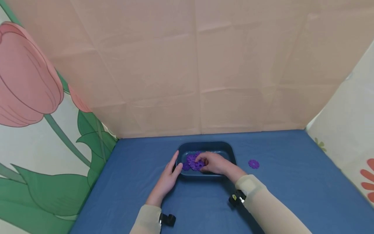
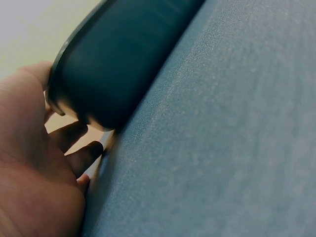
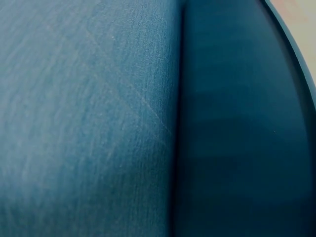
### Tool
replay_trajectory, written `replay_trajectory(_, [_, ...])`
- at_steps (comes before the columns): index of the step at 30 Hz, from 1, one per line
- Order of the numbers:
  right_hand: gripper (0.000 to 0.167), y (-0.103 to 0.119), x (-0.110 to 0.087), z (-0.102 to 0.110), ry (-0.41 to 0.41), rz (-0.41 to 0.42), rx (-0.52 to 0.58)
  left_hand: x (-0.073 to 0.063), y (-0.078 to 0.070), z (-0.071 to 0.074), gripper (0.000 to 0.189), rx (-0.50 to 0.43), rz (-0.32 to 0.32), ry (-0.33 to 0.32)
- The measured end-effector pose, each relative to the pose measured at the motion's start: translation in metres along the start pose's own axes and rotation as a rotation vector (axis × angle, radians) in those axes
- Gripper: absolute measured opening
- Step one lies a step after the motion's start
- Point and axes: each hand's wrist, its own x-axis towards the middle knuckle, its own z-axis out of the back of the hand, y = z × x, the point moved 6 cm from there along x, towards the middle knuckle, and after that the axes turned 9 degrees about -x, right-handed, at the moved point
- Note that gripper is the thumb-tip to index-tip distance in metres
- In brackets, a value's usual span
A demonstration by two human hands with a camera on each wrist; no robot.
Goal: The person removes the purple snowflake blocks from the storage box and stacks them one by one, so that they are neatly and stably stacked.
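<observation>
In the head view, a dark blue tray (image 1: 206, 175) holds a small pile of purple flower-shaped discs (image 1: 191, 160) at its left side. My left hand (image 1: 170, 174) holds the tray by its left end. The left wrist view shows that hand's thumb over the rim and its fingers (image 2: 83, 159) against the outer wall. Reaching in over the near side, my right hand (image 1: 215, 162) pinches at the pile with curled fingers, a purple disc showing between thumb and forefinger. The right wrist view has only the tray's outer wall (image 3: 242, 128), without the hand.
One purple flower-shaped disc (image 1: 253, 164) lies on the blue cloth (image 1: 280, 195) right of the tray. A beige paper-like sheet (image 1: 198, 71) rises behind the table. Flower-patterned panels (image 1: 70, 130) stand at both sides.
</observation>
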Motion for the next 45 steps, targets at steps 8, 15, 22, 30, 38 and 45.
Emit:
replay_trajectory(8, [0.036, 0.001, -0.001, 0.001, 0.0, 0.001, -0.014, 0.001, 0.001, -0.001, 0.066, -0.003, -0.002, 0.004])
replay_trajectory(15, [0.036, 0.001, -0.002, 0.001, -0.007, -0.017, -0.031, 0.001, 0.001, -0.001, 0.063, -0.009, 0.003, 0.004])
replay_trajectory(22, [0.037, -0.001, -0.002, 0.0, 0.002, -0.049, -0.06, 0.0, 0.0, -0.001, 0.064, -0.005, 0.003, -0.001])
replay_trajectory(30, [0.035, 0.0, -0.003, 0.003, -0.014, -0.058, -0.006, -0.001, 0.0, 0.0, 0.064, -0.012, 0.0, -0.002])
replay_trajectory(38, [0.038, -0.001, -0.004, 0.007, -0.012, -0.057, 0.255, -0.001, -0.001, -0.001, 0.063, -0.015, -0.006, -0.004])
replay_trajectory(45, [0.037, -0.007, -0.004, 0.017, -0.084, -0.118, 0.481, 0.0, 0.001, -0.001, 0.064, -0.01, 0.002, -0.013])
